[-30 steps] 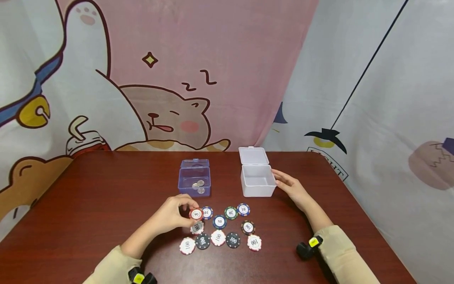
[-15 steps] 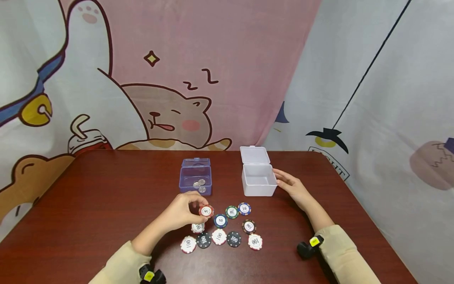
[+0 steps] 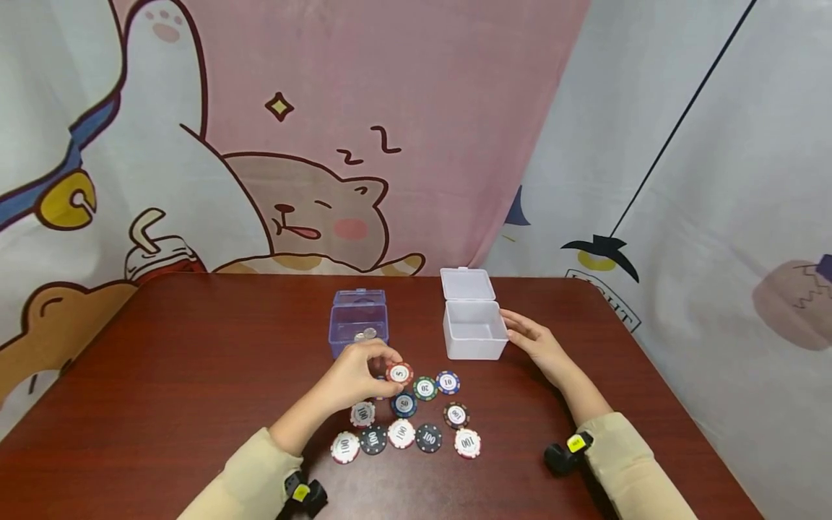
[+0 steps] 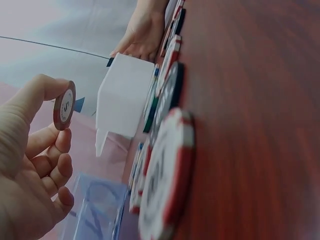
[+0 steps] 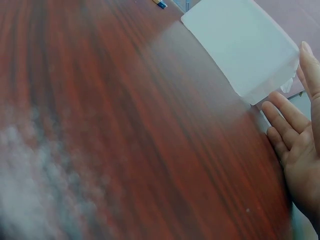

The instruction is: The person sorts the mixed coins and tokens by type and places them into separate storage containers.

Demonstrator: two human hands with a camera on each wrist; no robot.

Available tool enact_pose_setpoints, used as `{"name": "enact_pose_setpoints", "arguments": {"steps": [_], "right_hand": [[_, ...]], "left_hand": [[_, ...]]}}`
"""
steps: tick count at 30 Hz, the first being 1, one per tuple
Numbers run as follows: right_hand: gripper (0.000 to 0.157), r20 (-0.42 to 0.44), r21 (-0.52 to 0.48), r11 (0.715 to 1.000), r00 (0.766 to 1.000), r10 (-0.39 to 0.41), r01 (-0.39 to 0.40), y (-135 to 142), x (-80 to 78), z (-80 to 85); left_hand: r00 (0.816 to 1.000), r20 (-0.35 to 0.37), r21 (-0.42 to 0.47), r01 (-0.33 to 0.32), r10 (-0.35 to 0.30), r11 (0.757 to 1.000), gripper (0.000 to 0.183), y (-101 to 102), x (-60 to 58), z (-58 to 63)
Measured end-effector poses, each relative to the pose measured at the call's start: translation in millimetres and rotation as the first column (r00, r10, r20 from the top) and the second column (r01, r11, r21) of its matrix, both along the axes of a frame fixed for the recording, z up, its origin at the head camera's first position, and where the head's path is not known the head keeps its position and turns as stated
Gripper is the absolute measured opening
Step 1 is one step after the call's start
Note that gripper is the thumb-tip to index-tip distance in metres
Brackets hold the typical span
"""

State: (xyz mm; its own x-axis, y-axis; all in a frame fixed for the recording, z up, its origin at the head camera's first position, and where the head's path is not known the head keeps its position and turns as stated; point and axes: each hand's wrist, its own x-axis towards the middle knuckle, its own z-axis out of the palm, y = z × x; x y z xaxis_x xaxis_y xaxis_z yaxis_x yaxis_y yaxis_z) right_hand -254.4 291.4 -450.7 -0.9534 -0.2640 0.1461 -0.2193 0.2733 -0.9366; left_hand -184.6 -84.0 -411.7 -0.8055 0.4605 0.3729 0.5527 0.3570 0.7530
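Observation:
A red poker chip marked 5 (image 3: 399,373) is pinched between the thumb and fingers of my left hand (image 3: 362,375), raised above the table; the left wrist view shows the chip (image 4: 65,106) held on edge. Under and beside that hand lie a blue 50 chip (image 3: 404,404) and a green 20 chip (image 3: 425,388). My right hand (image 3: 534,341) rests with extended fingers along the right side of a white lidded box (image 3: 475,348), whose lid stands raised; in the right wrist view the fingertips are right at the box wall (image 5: 242,45).
A translucent blue box (image 3: 334,336) with its lid up holds silver coins (image 3: 369,333). Several more chips lie in front, among them a white 100 chip (image 3: 345,448), black 100 chip (image 3: 428,438), blue 10 chip (image 3: 448,382) and dark 80 chip (image 3: 456,414).
My left hand has carried the red 5 chip rightward and up, from beside the blue 10 chip toward the white box. The right hand has stayed at the box's side.

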Motion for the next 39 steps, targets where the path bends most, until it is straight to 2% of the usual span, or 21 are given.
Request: {"name": "enact_pose_setpoints", "arguments": {"steps": [7, 15, 20, 27, 34, 39], "right_hand": [[0.048, 0.007, -0.008, 1.000, 1.000, 0.007, -0.007, -1.5, -0.2, 3.5], [0.049, 0.003, 0.004, 1.000, 1.000, 0.013, -0.013, -12.0, 13.2, 24.7], [0.050, 0.025, 0.023, 1.000, 1.000, 0.000, 0.000, -13.4, 15.1, 27.8], [0.049, 0.026, 0.001, 1.000, 1.000, 0.005, -0.005, -11.7, 13.1, 24.2], [0.049, 0.016, -0.008, 1.000, 1.000, 0.003, -0.003, -1.2, -0.4, 0.7], [0.049, 0.002, -0.015, 1.000, 1.000, 0.002, -0.002, 0.7, -2.0, -1.6]], "left_hand": [[1.000, 0.009, -0.010, -0.017, 0.017, 1.000, 0.030, 20.0, -6.6, 5.5], [0.999, -0.022, -0.024, -0.037, 0.037, 0.999, 0.030, 36.7, -17.1, 16.7], [0.997, -0.022, -0.042, -0.074, 0.073, 0.996, 0.031, 45.6, -24.2, 19.4], [0.994, -0.068, -0.017, -0.091, 0.089, 0.996, 0.029, 59.1, -36.4, 18.5], [0.987, -0.081, 0.008, -0.140, 0.140, 0.990, 0.028, 70.9, -48.5, 18.1], [0.981, -0.082, 0.026, -0.174, 0.176, 0.984, 0.028, 78.0, -56.7, 15.9]]}}
